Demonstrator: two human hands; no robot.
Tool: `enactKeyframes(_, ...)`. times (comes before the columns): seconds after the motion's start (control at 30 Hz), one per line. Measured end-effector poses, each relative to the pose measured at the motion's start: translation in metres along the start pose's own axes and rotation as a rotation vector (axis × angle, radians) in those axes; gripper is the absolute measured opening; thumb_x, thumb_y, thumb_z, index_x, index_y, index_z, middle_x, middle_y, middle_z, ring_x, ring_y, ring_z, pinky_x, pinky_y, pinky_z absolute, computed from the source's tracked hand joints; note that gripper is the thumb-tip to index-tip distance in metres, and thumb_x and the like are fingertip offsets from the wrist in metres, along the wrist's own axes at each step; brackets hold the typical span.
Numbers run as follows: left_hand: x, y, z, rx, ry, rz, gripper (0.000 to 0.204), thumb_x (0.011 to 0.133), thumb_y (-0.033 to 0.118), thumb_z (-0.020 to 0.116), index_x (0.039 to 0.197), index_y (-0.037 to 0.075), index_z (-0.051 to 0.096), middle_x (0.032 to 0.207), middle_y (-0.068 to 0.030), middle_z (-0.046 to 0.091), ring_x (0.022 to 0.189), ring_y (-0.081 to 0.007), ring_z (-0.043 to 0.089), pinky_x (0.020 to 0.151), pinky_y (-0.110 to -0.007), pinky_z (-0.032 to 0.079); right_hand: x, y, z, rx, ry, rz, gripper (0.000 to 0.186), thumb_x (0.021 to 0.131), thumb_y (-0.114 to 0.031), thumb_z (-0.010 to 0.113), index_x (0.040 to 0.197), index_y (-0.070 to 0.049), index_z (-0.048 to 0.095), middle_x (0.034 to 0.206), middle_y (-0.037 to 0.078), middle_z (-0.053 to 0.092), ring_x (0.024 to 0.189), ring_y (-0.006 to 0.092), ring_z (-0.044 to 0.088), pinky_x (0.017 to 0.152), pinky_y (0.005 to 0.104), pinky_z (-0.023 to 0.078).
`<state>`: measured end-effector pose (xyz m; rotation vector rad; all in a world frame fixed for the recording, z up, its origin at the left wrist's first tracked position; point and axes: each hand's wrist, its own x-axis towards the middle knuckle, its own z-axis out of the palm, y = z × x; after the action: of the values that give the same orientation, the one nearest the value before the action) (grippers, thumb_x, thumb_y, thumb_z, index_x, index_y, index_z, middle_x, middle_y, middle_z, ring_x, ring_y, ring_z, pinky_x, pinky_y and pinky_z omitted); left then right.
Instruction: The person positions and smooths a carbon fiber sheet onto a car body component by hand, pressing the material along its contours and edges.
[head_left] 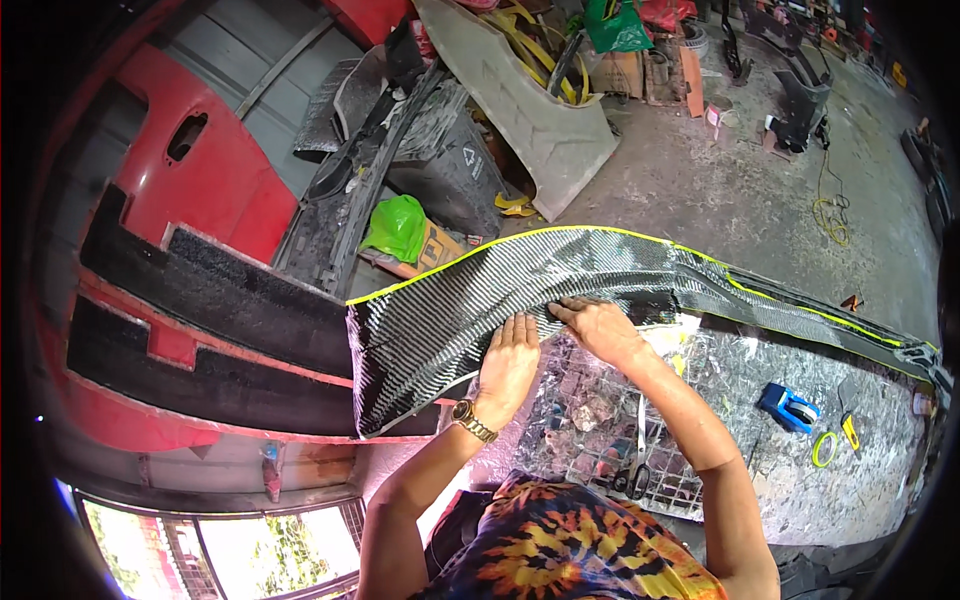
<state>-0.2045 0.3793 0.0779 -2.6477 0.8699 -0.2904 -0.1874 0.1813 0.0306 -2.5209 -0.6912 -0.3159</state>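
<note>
A long curved panel covered in carbon fibre cloth (440, 320) stretches from the middle to the far right, with yellow tape (540, 233) along its far edge. My left hand (513, 350) lies flat on the cloth near its front edge, fingers stretched out and pointing away from me. Just to its right, my right hand (592, 325) presses on the same weave, its fingers extended to the left. The two hands are close together, and neither grips anything. At the panel's left end the cloth hangs down with a frayed edge.
Scissors (636, 478) lie on the paint-spattered worktable (730, 440). Farther right are a blue tape dispenser (790, 408), a yellow-green tape roll (824, 450) and a yellow cutter (850, 432). Red and black panels (230, 310) stand at left. A grey fender (520, 95) leans beyond.
</note>
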Motion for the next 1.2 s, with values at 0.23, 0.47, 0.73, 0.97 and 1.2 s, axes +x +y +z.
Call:
enactKeyframes(0.23, -0.027, -0.026, -0.007, -0.026, -0.022, 0.030, 0.045, 0.089, 0.014, 0.054, 0.128, -0.007, 0.057, 0.129, -0.0201, 0.064, 0.123, -0.0262, 0.060, 0.107, -0.036, 0.045, 0.001, -0.004, -0.005, -0.037, -0.018, 0.008, 0.039, 0.091, -0.016, 0.057, 0.129, -0.008, 0.061, 0.122, 0.014, 0.067, 0.105, 0.0293, 0.068, 0.085, 0.0384, 0.057)
enactKeyframes(0.47, -0.052, -0.044, -0.028, 0.036, -0.047, 0.012, 0.045, 0.086, 0.011, 0.056, 0.128, -0.007, 0.057, 0.129, -0.0182, 0.064, 0.121, -0.0263, 0.062, 0.106, -0.034, 0.047, 0.001, 0.000, -0.003, -0.049, -0.072, 0.033, 0.039, 0.091, -0.017, 0.059, 0.129, -0.009, 0.062, 0.125, 0.015, 0.067, 0.106, 0.0276, 0.069, 0.084, 0.0388, 0.057)
enactKeyframes(0.73, -0.082, -0.059, -0.038, 0.073, -0.036, -0.015, 0.040, 0.087, 0.012, 0.055, 0.124, -0.003, 0.060, 0.128, -0.0156, 0.065, 0.120, -0.0239, 0.062, 0.103, -0.033, 0.048, 0.002, -0.001, -0.004, -0.051, -0.082, 0.006, 0.039, 0.092, -0.019, 0.059, 0.130, -0.009, 0.062, 0.126, 0.015, 0.067, 0.107, 0.0279, 0.069, 0.085, 0.0387, 0.057)
enactKeyframes(0.97, -0.108, -0.073, -0.048, 0.041, 0.002, 0.033, 0.044, 0.089, 0.015, 0.054, 0.129, -0.003, 0.059, 0.130, -0.0153, 0.065, 0.123, -0.0251, 0.060, 0.106, -0.038, 0.044, 0.003, -0.003, -0.010, -0.057, -0.133, 0.041, 0.039, 0.094, -0.020, 0.057, 0.132, -0.012, 0.061, 0.127, 0.015, 0.066, 0.106, 0.0285, 0.069, 0.084, 0.0398, 0.057)
enactKeyframes(1.2, -0.124, -0.091, -0.065, 0.015, 0.022, 0.080, 0.045, 0.087, 0.011, 0.056, 0.130, -0.004, 0.059, 0.131, -0.0151, 0.064, 0.123, -0.0260, 0.060, 0.103, -0.038, 0.046, 0.005, -0.001, -0.008, -0.077, -0.157, 0.052, 0.039, 0.094, -0.022, 0.057, 0.132, -0.014, 0.061, 0.124, 0.014, 0.068, 0.101, 0.0284, 0.070, 0.080, 0.0405, 0.058)
